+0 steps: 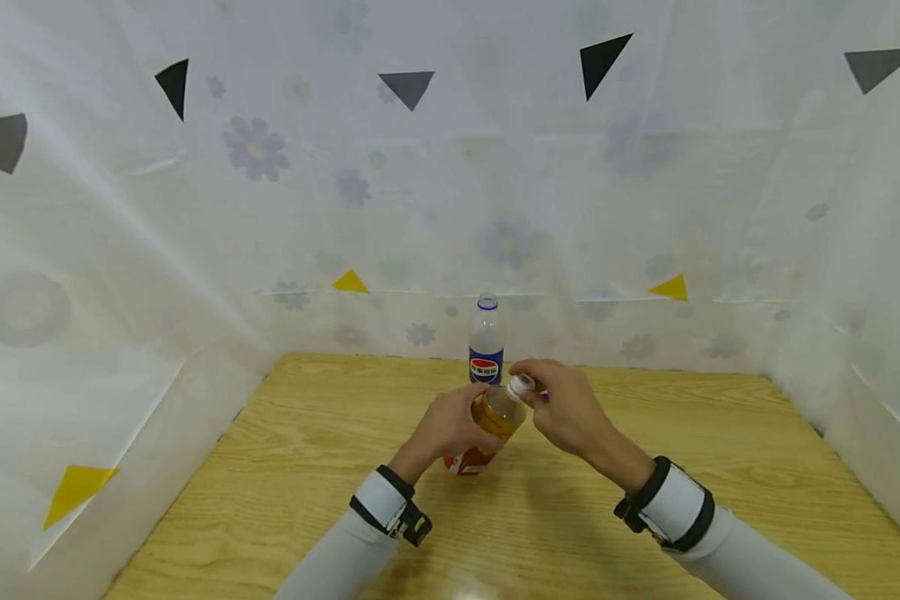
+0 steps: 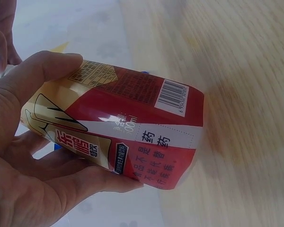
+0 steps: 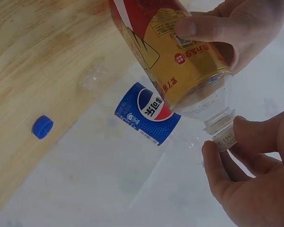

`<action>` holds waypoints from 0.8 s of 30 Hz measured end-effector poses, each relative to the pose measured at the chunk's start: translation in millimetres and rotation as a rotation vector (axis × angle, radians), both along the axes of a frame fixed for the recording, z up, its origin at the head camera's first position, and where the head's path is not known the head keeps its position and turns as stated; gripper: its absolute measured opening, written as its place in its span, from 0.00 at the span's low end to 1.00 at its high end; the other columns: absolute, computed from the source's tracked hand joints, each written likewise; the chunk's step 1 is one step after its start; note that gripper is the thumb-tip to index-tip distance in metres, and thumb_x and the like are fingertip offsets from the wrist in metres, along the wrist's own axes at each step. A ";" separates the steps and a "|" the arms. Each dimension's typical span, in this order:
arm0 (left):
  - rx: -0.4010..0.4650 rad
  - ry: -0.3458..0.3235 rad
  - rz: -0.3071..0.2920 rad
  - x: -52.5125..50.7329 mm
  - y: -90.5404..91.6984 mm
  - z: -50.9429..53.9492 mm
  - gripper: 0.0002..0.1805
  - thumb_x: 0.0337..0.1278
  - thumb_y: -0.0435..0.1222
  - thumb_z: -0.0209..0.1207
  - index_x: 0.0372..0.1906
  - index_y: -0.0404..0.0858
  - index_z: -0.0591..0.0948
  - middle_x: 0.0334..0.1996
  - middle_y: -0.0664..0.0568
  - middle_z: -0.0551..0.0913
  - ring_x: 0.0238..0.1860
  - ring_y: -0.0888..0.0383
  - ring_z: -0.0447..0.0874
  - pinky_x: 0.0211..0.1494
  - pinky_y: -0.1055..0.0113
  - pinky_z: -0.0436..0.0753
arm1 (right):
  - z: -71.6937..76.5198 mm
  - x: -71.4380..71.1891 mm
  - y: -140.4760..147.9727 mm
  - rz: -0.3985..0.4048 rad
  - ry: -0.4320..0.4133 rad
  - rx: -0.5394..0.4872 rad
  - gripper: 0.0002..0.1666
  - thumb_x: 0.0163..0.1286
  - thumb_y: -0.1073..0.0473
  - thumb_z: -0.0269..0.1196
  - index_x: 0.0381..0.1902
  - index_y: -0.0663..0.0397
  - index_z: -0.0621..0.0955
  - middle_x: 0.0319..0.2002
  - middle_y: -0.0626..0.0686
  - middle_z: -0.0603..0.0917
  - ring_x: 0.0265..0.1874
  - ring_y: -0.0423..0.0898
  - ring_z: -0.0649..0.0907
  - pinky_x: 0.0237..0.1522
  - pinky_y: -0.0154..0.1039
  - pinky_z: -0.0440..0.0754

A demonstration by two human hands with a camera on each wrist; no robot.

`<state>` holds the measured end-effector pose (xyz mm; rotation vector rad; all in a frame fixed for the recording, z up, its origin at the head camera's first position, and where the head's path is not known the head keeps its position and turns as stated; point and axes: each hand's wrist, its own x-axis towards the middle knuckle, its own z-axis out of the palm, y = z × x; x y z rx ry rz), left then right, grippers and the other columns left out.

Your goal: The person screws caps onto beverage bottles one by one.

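Observation:
My left hand (image 1: pixel 453 423) grips a drink bottle (image 2: pixel 137 113) with a red and gold label round its middle. The bottle leans above the table, its neck up and toward the right. At its mouth, my right hand (image 1: pixel 570 408) pinches a white bottle cap (image 3: pixel 225 138) between thumb and fingers. Threads of the clear neck (image 3: pixel 219 120) show beside the cap; whether the two still touch I cannot tell. Behind both hands stands a clear cola bottle (image 1: pixel 486 337) with a blue label and an uncapped top. Its base is hidden in the head view.
A blue bottle cap (image 3: pixel 42 126) lies on the wooden table (image 1: pixel 330 417) near the cola bottle, mostly behind my right hand in the head view. White flowered sheeting (image 1: pixel 420 208) with black, grey and yellow triangles encloses the table's back and sides.

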<state>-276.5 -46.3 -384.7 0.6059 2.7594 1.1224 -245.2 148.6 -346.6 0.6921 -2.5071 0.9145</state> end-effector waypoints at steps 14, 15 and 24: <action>-0.018 -0.017 0.005 -0.2 0.5 -2.0 0.38 0.44 0.41 0.78 0.64 0.44 0.77 0.52 0.49 0.86 0.49 0.52 0.85 0.54 0.53 0.85 | -1.4 -2.1 -1.2 -0.093 -0.058 0.036 0.12 0.69 0.59 0.68 0.44 0.62 0.83 0.32 0.54 0.80 0.26 0.42 0.75 0.25 0.36 0.75; -0.019 -0.015 0.004 -0.3 0.4 -2.1 0.38 0.44 0.41 0.78 0.64 0.44 0.77 0.52 0.49 0.86 0.49 0.52 0.85 0.54 0.53 0.85 | -1.6 -2.4 -1.4 -0.094 -0.062 0.035 0.12 0.69 0.58 0.68 0.43 0.62 0.83 0.32 0.53 0.80 0.25 0.42 0.75 0.25 0.35 0.75; -0.004 -0.015 -0.011 -1.3 -0.5 -2.1 0.37 0.43 0.40 0.78 0.63 0.44 0.77 0.51 0.50 0.86 0.49 0.51 0.85 0.54 0.52 0.85 | -4.1 -4.1 -1.6 -0.088 -0.075 0.028 0.12 0.72 0.56 0.66 0.41 0.62 0.80 0.27 0.51 0.82 0.20 0.40 0.76 0.21 0.33 0.76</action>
